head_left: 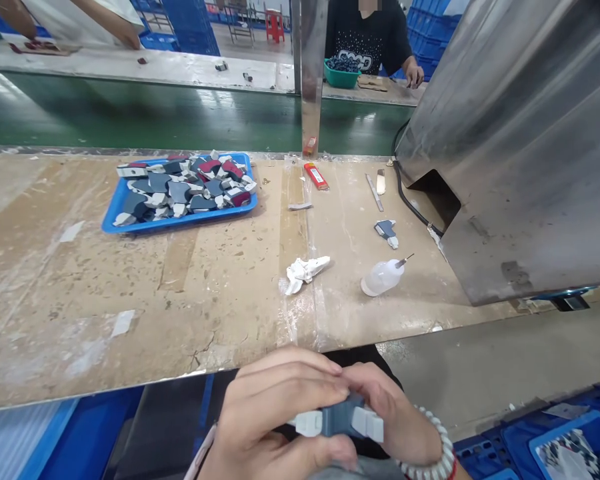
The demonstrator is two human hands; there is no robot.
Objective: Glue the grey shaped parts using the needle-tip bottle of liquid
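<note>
Just past the table's front edge, low in the head view, a dark blue-grey and white plastic part (pixel 341 419) is held between both hands. My left hand (pixel 275 407) has its fingers over the top and its thumb below the part. My right hand (pixel 393 410), with a pale coiled band at the wrist, closes on the part's far side; some of its fingers are hidden. A similar plastic part (pixel 387 233) lies on the table, behind a translucent squeeze bottle (pixel 381 278) with a thin needle tip. Crumpled white tissue (pixel 304 273) lies left of the bottle.
A blue tray (pixel 180 223) heaped with similar parts, some maroon, stands at the left. Near a metal post are a red packet (pixel 316 176) and thin tools (pixel 374 192). A large metal housing (pixel 530 200) blocks the right. Co-workers sit beyond the green conveyor belt (pixel 180 117).
</note>
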